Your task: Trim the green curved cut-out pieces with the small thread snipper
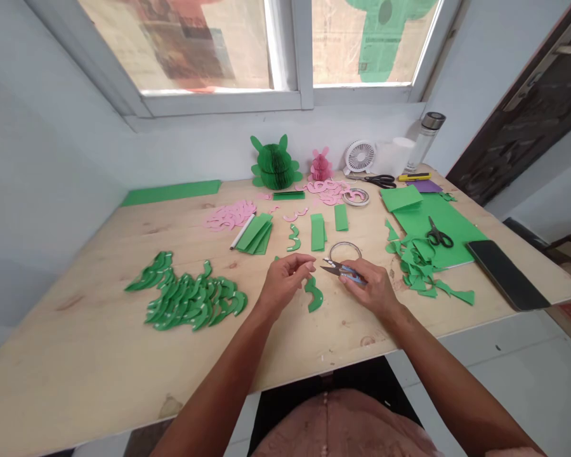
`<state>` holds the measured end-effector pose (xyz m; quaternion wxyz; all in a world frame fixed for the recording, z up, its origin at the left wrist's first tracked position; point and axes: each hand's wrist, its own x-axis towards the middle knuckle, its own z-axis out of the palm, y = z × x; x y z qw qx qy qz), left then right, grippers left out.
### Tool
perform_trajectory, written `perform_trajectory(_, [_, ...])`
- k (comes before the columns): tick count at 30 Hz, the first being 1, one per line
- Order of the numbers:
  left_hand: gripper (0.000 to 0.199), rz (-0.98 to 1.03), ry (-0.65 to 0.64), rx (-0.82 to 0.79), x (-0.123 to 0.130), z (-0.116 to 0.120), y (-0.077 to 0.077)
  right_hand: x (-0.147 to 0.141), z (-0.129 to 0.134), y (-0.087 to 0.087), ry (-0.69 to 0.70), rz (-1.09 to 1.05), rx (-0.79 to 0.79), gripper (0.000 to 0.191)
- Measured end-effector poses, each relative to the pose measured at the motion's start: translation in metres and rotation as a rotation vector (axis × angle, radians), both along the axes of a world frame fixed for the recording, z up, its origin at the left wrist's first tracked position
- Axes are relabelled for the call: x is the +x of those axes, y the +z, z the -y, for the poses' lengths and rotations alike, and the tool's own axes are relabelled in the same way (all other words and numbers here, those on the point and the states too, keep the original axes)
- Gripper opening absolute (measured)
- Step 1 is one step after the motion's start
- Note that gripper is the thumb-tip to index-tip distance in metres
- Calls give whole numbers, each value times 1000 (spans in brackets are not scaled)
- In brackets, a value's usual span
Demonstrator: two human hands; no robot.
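My right hand is closed around small thread snips, their blades apart and pointing left at my left hand. My left hand has its thumb and fingertips pinched together; what they hold, if anything, is too small to make out. Just below its fingertips a wavy green paper piece hangs or lies over the table. Behind the snips lies a roll of tape. Another wavy green piece with white spots lies farther back.
A heap of curved green pieces lies left on the table. Pink cutouts, folded green strips and honeycomb figures are behind. Green scraps, black scissors and a phone lie right.
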<state>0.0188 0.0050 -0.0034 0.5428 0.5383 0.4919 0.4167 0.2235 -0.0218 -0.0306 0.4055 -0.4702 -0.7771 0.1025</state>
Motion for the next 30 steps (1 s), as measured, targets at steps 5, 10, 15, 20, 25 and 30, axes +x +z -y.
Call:
perform_trajectory(5, [21, -35, -71, -42, 1, -1, 2, -1, 0, -2, 63, 51, -35, 26])
perform_trajectory(10, [13, -78, -100, -38, 3, -1, 3, -1, 1, -2, 101, 67, -53, 25])
perform_trajectory(15, [10, -121, -125, 14, 2, -4, -1, 0, 1, -3, 108, 86, -38, 24])
perform_trajectory(20, [11, -195, -144, 83, 1, -5, -4, 1, 1, -5, 113, 121, -44, 24])
perform_trajectory(25, [12, -275, -147, 143, 1, -3, -2, 1, 1, -6, 115, 150, -51, 26])
perform_trajectory(30, [14, -403, -113, 263, 2, -1, -4, 1, 1, -5, 115, 159, -50, 26])
